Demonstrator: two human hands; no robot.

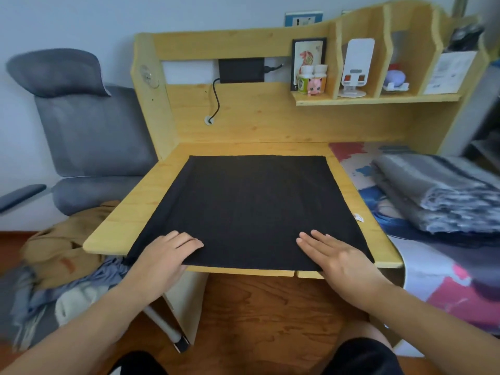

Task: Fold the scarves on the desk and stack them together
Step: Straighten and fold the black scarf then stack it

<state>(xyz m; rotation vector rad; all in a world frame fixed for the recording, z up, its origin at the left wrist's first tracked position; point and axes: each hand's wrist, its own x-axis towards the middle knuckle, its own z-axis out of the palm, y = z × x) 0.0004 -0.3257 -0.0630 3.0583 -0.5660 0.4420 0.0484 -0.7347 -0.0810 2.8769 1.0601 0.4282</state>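
A black scarf point(251, 204) lies flat on the wooden desk point(140, 190), folded into a wide square that reaches the front edge. My left hand point(165, 253) rests on its near left corner, fingers slightly bent over the cloth. Flat on the near right part of the scarf lies my right hand point(338, 255), fingers straight. A grey striped scarf point(435, 193) sits folded at the right on a printed mat point(349, 155). A small white tag point(359, 217) shows at the black scarf's right edge.
A grey chair point(89, 131) stands left of the desk, with tan point(62, 244) and blue-grey cloths point(89, 282) heaped beside it. Shelves at the back hold a picture frame point(308, 60), bottles point(311, 78) and a phone stand point(354, 69). A black box point(240, 70) with a cable hangs on the back panel.
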